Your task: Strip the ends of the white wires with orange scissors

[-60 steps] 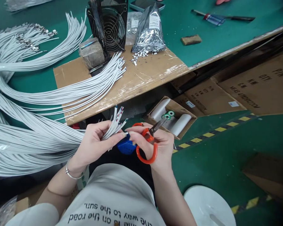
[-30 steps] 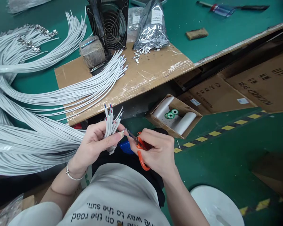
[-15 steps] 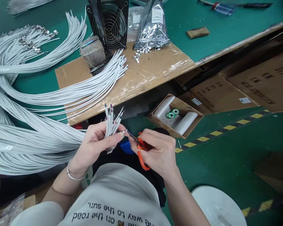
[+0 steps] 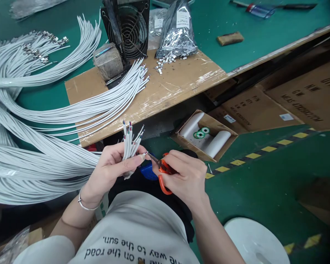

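My left hand (image 4: 114, 165) is closed around a bunch of white cables (image 4: 129, 146), whose cut ends fan upward and show small coloured wires. One cable end sticks out sideways between its thumb and fingers. Orange-handled scissors (image 4: 165, 170) are in my right hand (image 4: 184, 176), their blades pointing left at that cable end. Whether the blades touch the wire is too small to tell. Long bundles of white cable (image 4: 44, 161) run left from my left hand across the bench. Another spread of white cables (image 4: 112, 99) lies on a cardboard sheet (image 4: 176, 82).
A fan (image 4: 130, 31) stands behind a wrapped block (image 4: 108, 62). Beside it sits a silvery bag (image 4: 177, 31) with small metal connectors (image 4: 167, 60) spilled in front. An open box (image 4: 206, 135) with white rolls is on the floor below the bench edge. A white round stool (image 4: 254, 242) stands at lower right.
The scissor handles have shifted slightly, with the lower loop a little higher and closer to the other. My left hand and the cables stay in place.
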A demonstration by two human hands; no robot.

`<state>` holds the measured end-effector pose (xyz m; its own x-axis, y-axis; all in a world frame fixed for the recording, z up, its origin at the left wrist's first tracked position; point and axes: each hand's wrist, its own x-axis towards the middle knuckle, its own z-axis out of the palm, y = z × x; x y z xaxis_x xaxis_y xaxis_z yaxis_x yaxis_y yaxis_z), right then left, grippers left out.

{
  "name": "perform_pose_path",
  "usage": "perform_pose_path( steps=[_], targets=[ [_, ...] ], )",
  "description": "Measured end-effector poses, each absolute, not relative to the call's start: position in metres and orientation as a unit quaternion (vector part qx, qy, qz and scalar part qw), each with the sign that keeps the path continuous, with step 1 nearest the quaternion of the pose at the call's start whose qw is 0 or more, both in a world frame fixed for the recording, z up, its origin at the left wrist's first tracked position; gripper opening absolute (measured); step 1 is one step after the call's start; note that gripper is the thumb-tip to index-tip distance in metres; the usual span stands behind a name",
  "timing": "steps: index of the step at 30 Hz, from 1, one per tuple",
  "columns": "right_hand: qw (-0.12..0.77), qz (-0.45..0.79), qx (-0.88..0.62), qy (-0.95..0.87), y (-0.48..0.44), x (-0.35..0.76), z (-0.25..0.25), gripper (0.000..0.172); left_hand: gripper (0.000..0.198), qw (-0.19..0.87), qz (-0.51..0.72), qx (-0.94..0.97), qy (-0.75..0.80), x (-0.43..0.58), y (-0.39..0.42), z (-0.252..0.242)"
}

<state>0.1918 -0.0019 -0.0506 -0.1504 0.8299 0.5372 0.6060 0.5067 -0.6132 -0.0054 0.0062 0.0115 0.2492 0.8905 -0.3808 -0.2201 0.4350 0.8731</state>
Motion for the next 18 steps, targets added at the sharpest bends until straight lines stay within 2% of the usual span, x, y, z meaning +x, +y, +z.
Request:
perform_pose_path(
  steps=[6, 11, 14, 18],
  targets=[
    [0.444, 0.076, -0.48, -0.753, 0.0, 0.192, -0.056, 0.047, 0.015, 0.708, 0.398, 0.357, 0.462, -0.005, 0.006, 0.011],
    [0.479, 0.054, -0.489, -0.727, -0.001, 0.184, -0.062, 0.047, 0.013, 0.71, 0.405, 0.358, 0.452, -0.005, 0.006, 0.011],
    [0.516, 0.082, -0.501, -0.689, -0.005, 0.169, -0.066, 0.044, 0.012, 0.707, 0.409, 0.366, 0.447, -0.004, 0.007, 0.01],
    [0.587, 0.197, -0.507, -0.6, 0.0, 0.157, -0.069, 0.04, 0.012, 0.699, 0.417, 0.369, 0.449, -0.006, 0.007, 0.01]
  ],
)
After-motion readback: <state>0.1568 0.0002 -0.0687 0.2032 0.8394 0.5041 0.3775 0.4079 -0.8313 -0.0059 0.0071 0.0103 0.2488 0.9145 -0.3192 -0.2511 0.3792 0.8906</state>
